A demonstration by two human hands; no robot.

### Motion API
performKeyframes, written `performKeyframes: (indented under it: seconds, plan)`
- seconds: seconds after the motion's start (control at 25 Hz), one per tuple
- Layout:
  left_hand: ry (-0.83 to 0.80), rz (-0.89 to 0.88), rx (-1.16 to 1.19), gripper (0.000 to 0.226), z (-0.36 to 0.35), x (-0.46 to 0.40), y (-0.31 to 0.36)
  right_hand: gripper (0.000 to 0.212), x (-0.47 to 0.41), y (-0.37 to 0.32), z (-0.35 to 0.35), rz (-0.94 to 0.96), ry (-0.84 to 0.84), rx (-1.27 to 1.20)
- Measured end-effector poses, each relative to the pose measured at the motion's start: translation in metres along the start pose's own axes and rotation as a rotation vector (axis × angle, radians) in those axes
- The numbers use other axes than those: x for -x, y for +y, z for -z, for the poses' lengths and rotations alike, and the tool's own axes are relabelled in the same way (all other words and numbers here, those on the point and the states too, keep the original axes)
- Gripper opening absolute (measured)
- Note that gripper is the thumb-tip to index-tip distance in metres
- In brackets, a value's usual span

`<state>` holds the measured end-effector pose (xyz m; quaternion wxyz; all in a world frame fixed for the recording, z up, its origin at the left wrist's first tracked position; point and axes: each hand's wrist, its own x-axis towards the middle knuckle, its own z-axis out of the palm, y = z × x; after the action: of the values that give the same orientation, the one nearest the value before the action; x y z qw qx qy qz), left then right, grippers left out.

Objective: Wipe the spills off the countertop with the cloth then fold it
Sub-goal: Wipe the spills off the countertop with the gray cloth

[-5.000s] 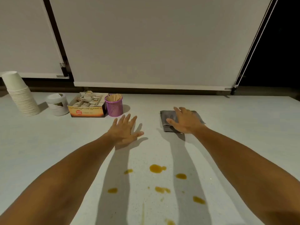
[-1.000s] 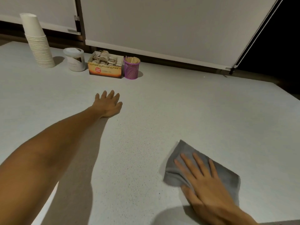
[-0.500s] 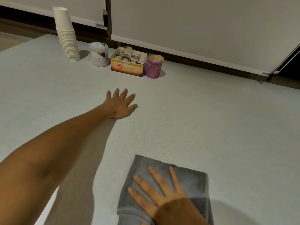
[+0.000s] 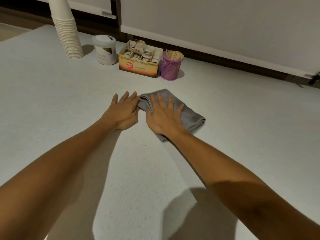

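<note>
A grey cloth (image 4: pixel 191 115), folded into a thick pad, lies on the pale speckled countertop (image 4: pixel 242 135) in the middle of the view. My right hand (image 4: pixel 164 115) presses flat on its near left part with fingers spread. My left hand (image 4: pixel 123 110) lies flat on the counter just left of the cloth, its fingertips touching the cloth's folded left edge. No spill shows on the visible counter.
At the back stand a tall stack of white paper cups (image 4: pixel 66 28), a white lidded tub (image 4: pixel 104 49), an orange box of tea bags (image 4: pixel 140 60) and a purple mesh cup of wooden stirrers (image 4: pixel 171 64). White window blinds (image 4: pixel 216 19) hang behind them.
My right hand has slid the cloth away from me, up beside my left hand. The orange spills seen five seconds ago are gone from view.
</note>
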<state>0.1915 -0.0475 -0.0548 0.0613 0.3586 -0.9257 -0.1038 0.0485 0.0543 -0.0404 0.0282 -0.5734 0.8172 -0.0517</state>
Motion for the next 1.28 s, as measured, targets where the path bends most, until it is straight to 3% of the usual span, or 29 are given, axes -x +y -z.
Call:
performKeyframes:
  seconds: [0.16,0.36,0.64,0.88,1.0,1.16,1.28]
  plan:
    - [0.001,-0.004,-0.057,0.060,-0.004,-0.003,-0.002,0.069,-0.050,-0.005,0.003,-0.067,-0.014,-0.037]
    - [-0.028,0.014,-0.077,0.070,0.000,0.002,-0.004,0.066,-0.039,0.024,0.011,-0.091,-0.040,-0.005]
    - [-0.058,0.013,-0.106,0.065,0.002,0.002,-0.003,0.060,0.032,0.233,0.037,-0.507,0.027,-0.016]
    - [-0.052,0.020,-0.074,0.074,0.007,0.006,0.004,0.089,0.175,0.376,0.063,-0.958,0.059,-0.056]
    - [-0.038,0.031,-0.059,0.071,0.008,0.007,0.008,0.095,0.218,0.380,0.074,-0.956,0.078,-0.025]
    - [-0.030,0.027,-0.053,0.058,0.008,0.008,0.011,0.071,0.226,0.350,0.067,-0.946,0.066,-0.036]
    - [-0.026,0.040,-0.064,0.058,0.007,0.008,0.012,0.067,0.227,0.306,0.055,-0.856,0.050,-0.064]
